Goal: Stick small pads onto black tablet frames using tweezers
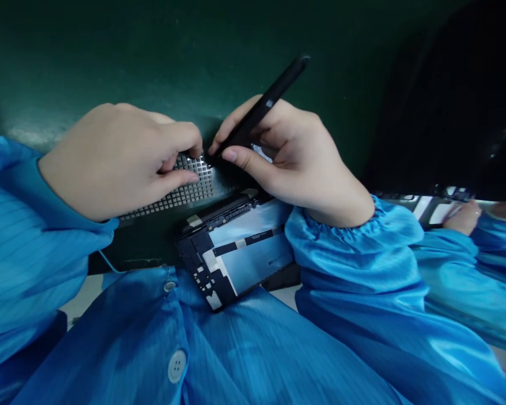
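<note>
My left hand (118, 157) pinches the edge of a grid tray (185, 194) of small square cells that lies on the dark green table (152, 56). My right hand (287, 154) holds a black pen-like tool (263, 107) with its tip down at the tray's right corner, close to my left fingertips. Just below the hands lies an opened flat device (236, 247) with a pale panel, dark strips and small parts, tilted against my blue smock.
Blue smock sleeves (362, 253) cover both my arms and my lap fills the foreground. At the right edge a co-worker's hand (461, 216) in a blue sleeve rests by another flat device. A dark shape (455, 101) looms at upper right.
</note>
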Tool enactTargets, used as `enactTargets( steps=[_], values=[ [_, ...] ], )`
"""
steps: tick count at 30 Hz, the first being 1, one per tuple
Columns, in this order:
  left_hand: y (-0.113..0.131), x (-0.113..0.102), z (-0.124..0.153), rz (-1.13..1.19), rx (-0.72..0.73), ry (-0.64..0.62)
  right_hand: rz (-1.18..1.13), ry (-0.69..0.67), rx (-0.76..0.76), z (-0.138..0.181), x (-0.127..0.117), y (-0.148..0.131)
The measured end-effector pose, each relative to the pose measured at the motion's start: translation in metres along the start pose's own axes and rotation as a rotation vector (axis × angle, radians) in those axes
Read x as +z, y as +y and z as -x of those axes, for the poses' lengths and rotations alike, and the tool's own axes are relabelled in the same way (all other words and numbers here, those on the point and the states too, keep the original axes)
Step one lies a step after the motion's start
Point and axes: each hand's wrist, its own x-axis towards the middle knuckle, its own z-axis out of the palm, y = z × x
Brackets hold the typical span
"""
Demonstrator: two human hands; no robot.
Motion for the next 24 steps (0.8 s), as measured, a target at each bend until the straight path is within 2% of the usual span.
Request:
enactTargets(
  steps=[6,9,11,13,15,17,20,24],
  values=[
    [0.001,0.001,0.001,0.036,0.034,0.024,0.005,-0.025,0.039,-0.006,-0.002,-0.002],
    [-0.001,0.002,0.002,0.073,0.02,0.047,-0.133,0.005,0.072,-0.004,-0.004,-0.002],
    [-0.004,0.004,0.003,0.082,0.035,0.077,-0.277,0.141,0.095,0.009,-0.003,-0.005],
    [-0.007,0.008,0.003,0.097,0.06,0.105,-0.318,0.392,0.127,0.033,0.002,-0.01],
    [-0.011,0.012,0.003,0.123,0.065,0.128,-0.238,0.67,0.156,0.061,0.012,-0.013],
    [-0.015,0.016,0.003,0.145,0.061,0.146,-0.136,0.859,0.151,0.085,0.024,-0.011],
    [-0.021,0.021,0.005,0.162,0.075,0.175,-0.068,0.943,0.101,0.103,0.041,-0.001],
    [-0.029,0.026,0.007,0.183,0.101,0.203,-0.004,0.946,0.059,0.104,0.051,0.011]
  ],
)
